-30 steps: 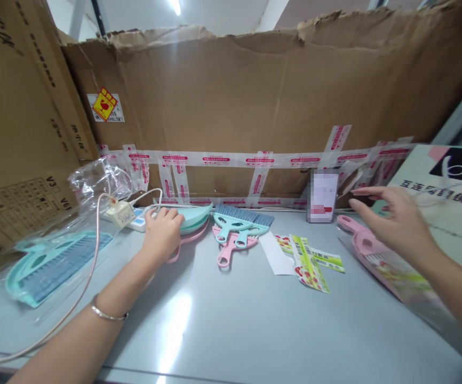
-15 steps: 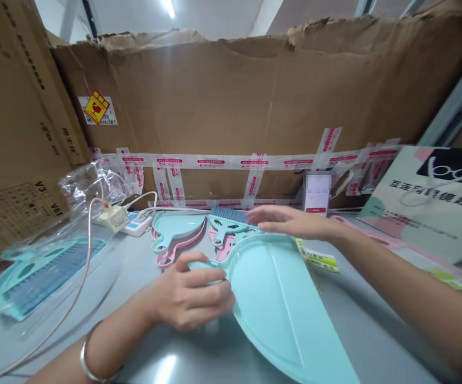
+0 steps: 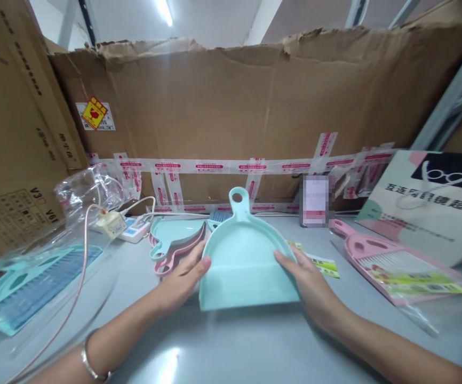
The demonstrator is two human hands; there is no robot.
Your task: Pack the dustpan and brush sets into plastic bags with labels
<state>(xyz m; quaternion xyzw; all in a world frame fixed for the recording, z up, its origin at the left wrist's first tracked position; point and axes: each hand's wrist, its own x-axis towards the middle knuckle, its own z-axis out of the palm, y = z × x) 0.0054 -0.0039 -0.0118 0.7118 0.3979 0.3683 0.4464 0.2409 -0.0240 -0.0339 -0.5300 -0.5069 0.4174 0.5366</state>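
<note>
A mint-green dustpan (image 3: 247, 250) is held up in front of me, its looped handle pointing away and its straight lip toward me. My left hand (image 3: 185, 277) grips its left edge, thumb on the near face. On the opposite edge, my right hand (image 3: 309, 280) is closed the same way. Behind it to the left lie a smaller mint dustpan (image 3: 177, 234) and a pink one (image 3: 181, 255) beneath. The blue bristles of a brush (image 3: 218, 217) show partly past the dustpan; the rest is hidden.
A bagged mint dustpan-and-brush set (image 3: 42, 282) lies left, near a white cable (image 3: 82, 282) and power strip (image 3: 135, 228). On the right are a bagged pink set (image 3: 399, 261), a phone (image 3: 315, 200) and a printed paper bag (image 3: 427, 208). A large cardboard box (image 3: 215, 106) walls the back.
The dustpan has turned so its handle points away instead of left. My left hand moved from the handle to the left edge, and my right hand came down onto the right edge.
</note>
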